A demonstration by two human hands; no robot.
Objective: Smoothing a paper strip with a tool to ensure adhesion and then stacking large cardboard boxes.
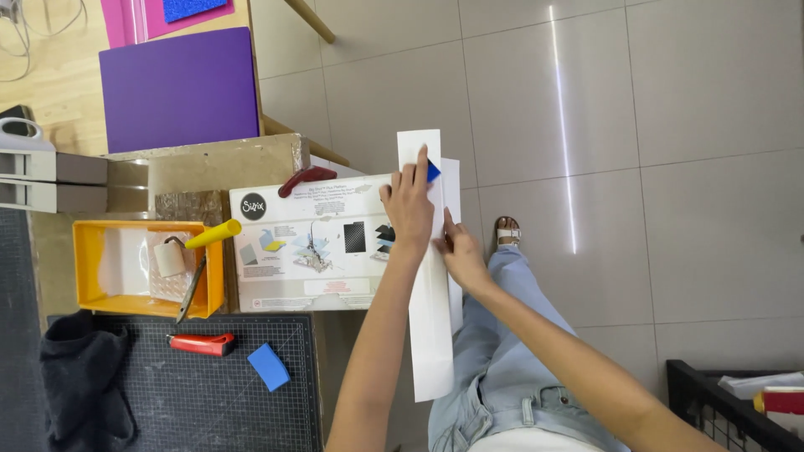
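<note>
Left hand (409,205) lies flat, fingers stretched out, pressing a small blue squeegee (432,172) against a long white strip (431,335) of sheet material; grip not curled around anything, more a downward press with palm and fingers. Right hand (459,255) sits just beside it, lower on the strip's right edge, fingers pinching or pinning that edge; cannot tell which from this angle. Strip runs lengthwise over the right end of a white printed cardboard box (310,243) on the bench (209,163) and hangs past the bench edge above the tiled floor (670,209). Left of the box: yellow tray (84,268) holding a small paint roller (180,251) with a yellow handle. Nearer, on a dark cutting mat (201,393): red utility knife (201,343) and a blue block (269,366), well apart from both hands. Purple board (180,88) at the far side. Red-handled tool (306,177) on the box's far edge. Person wears light denim; sandalled foot (507,232) visible below.
</note>
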